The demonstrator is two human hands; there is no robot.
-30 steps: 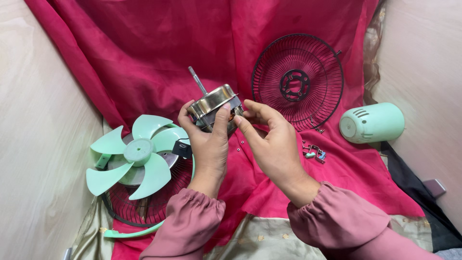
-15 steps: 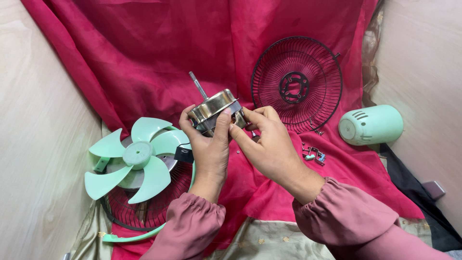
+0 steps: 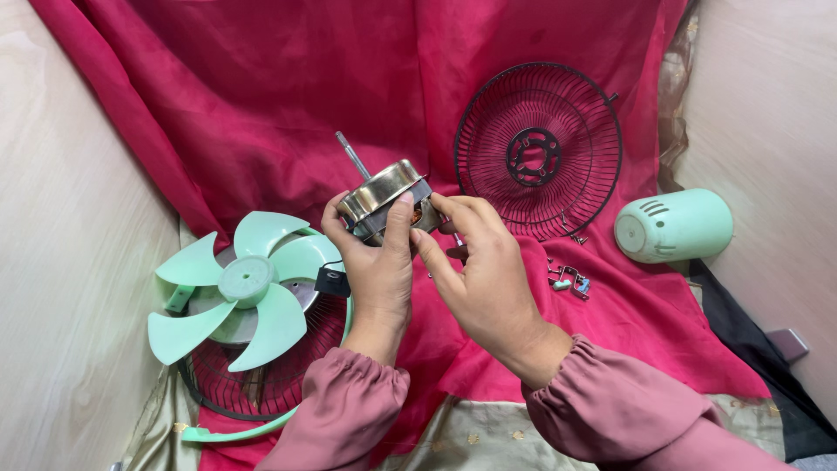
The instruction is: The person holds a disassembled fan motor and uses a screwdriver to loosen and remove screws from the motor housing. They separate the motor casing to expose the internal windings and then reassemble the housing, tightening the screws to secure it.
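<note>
Motor (image 3: 384,197) first: I see a small round shiny metal fan motor, held up in the air over the red cloth (image 3: 261,105). A thin metal rod sticks out of its top and tilts up and to the left. My left hand (image 3: 375,262) grips the motor from below, with the thumb and fingers wrapped tight around its side. My right hand (image 3: 484,270) is just beside it. Its fingertips pinch at the motor's right edge, close together. A small black box (image 3: 332,281) hangs just under my left hand.

To the left lies a pale green fan blade (image 3: 240,288) with five wings. It rests on a dark wire grille (image 3: 261,384) with a green rim. To the right, a second dark wire grille (image 3: 540,148) lies on the cloth. A few small metal bits (image 3: 567,279) sit near it. Farther right is a pale green rounded cover (image 3: 673,225) lying on its side. A small grey block (image 3: 787,342) sits at the far right edge.
</note>
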